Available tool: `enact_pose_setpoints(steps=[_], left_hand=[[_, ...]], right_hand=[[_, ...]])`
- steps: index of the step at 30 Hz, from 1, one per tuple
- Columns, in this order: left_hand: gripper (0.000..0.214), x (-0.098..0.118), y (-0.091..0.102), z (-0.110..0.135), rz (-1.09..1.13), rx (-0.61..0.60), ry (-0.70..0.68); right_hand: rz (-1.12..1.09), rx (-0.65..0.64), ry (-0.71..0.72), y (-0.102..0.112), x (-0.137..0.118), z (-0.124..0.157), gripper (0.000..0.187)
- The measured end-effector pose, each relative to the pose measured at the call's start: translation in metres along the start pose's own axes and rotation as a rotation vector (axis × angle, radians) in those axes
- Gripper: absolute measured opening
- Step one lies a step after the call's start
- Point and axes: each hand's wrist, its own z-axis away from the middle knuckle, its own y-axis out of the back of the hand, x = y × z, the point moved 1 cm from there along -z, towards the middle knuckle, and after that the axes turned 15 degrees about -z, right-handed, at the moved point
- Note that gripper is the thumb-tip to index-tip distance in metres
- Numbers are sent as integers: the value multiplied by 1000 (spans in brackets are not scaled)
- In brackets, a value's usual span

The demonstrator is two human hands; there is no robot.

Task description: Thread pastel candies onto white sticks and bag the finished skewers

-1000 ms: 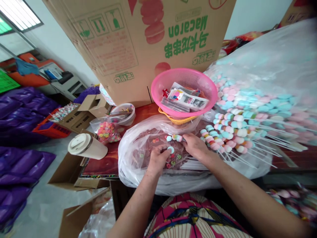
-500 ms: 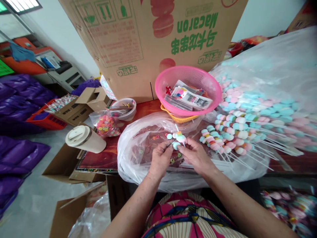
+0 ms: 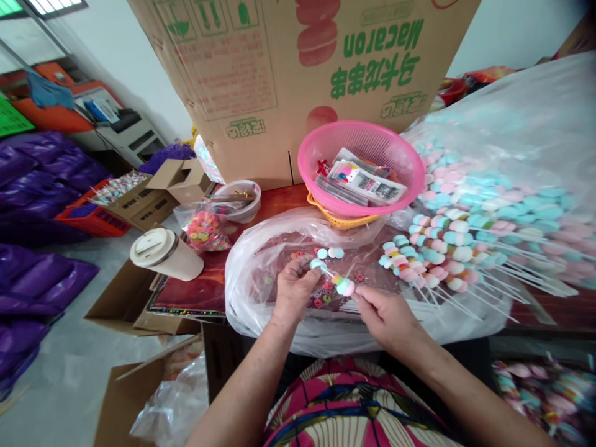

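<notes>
Near the frame's centre, a blue candy [image 3: 318,265] is pinched by the left hand [image 3: 293,284] and a part-filled skewer [image 3: 345,286] is gripped by the right hand [image 3: 385,310]; the blue candy could be torn if pierced off-centre.

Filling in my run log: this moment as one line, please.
left hand: pinching blue marshmallow | right hand: holding candy skewer | nearby: loaded skewers
</notes>
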Motion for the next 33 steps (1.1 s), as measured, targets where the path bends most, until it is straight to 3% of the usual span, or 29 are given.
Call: enact_pose_setpoints(steps=[6,14,22,28,33], left_hand=[[33,-5,1,3,-64,-2,-56],[28,-13,0,3,-233,25,-161],[26,-15,4,13,-732,227,-496],[25,-16,1,15,-712,265,-455],[23,-22,6,13,-605,178,-396]], right_hand=[[368,-12,-34,-8,4,3,28],[578,-82,-88,-6,-9,3,24],[747,-140,-166,-10,-26,5,23],[751,-192,-203,-22,-35,4,25],[725,-143,-145,-23,-25,-3,24]])
